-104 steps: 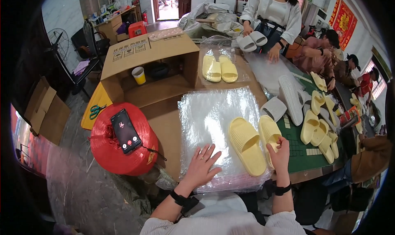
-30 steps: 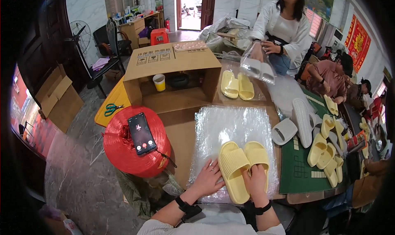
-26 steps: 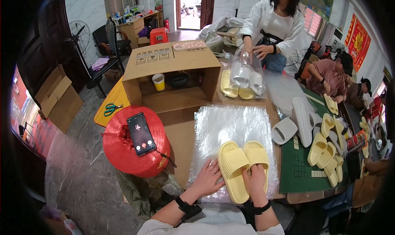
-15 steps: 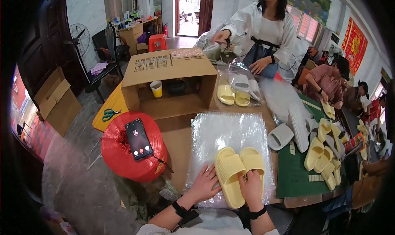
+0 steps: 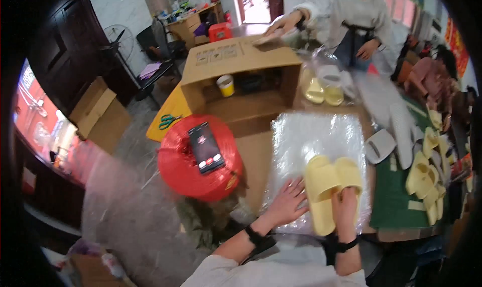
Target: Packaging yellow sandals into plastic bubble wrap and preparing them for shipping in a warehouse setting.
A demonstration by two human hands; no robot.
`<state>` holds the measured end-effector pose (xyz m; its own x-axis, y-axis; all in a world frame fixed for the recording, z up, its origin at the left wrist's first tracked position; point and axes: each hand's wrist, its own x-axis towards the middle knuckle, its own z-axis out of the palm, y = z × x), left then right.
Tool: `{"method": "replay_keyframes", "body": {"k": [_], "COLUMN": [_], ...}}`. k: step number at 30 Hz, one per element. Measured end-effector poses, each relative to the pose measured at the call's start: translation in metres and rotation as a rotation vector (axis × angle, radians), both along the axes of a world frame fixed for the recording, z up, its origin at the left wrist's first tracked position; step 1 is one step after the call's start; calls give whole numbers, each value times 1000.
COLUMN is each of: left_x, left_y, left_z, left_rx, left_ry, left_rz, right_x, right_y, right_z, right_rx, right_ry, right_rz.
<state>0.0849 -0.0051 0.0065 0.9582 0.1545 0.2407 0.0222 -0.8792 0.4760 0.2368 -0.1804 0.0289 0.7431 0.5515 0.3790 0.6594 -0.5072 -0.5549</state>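
Note:
A pair of pale yellow slippers [image 5: 322, 201] lies side by side, toes pointing away from me, on a stack of clear plastic bags [image 5: 316, 136]. My right hand [image 5: 345, 206] reaches into the right slipper, its fingers closed at the strap and partly hidden there. Flat on the bags beside the left slipper rests my left hand [image 5: 288, 204], fingers stretched out and holding nothing.
Left of the bags, a phone [image 5: 206, 147] lies on a red roll of plastic twine [image 5: 173, 161], near green-handled scissors [image 5: 168, 121]. Behind stands an open carton [image 5: 241, 113] with a cup [image 5: 226, 86] inside. More slippers [image 5: 420, 174] lie right, on a green mat [image 5: 391, 201].
My view has swung, so the table appears shifted right and up. The person opposite has stretched an arm over the carton, hand at the pink item on top. My hands keep their places by the slippers.

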Motion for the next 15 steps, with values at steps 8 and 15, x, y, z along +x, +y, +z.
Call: {"method": "replay_keyframes", "body": {"k": [8, 15], "left_x": [-9, -10], "left_y": [-2, 0], "left_z": [-20, 0], "left_rx": [36, 90], "left_ry": [21, 102], "left_rz": [16, -38], "right_x": [36, 23], "right_y": [-68, -137], "right_z": [-7, -7], "right_rx": [-2, 218], "right_ry": [52, 78], "right_rz": [-236, -346]}}
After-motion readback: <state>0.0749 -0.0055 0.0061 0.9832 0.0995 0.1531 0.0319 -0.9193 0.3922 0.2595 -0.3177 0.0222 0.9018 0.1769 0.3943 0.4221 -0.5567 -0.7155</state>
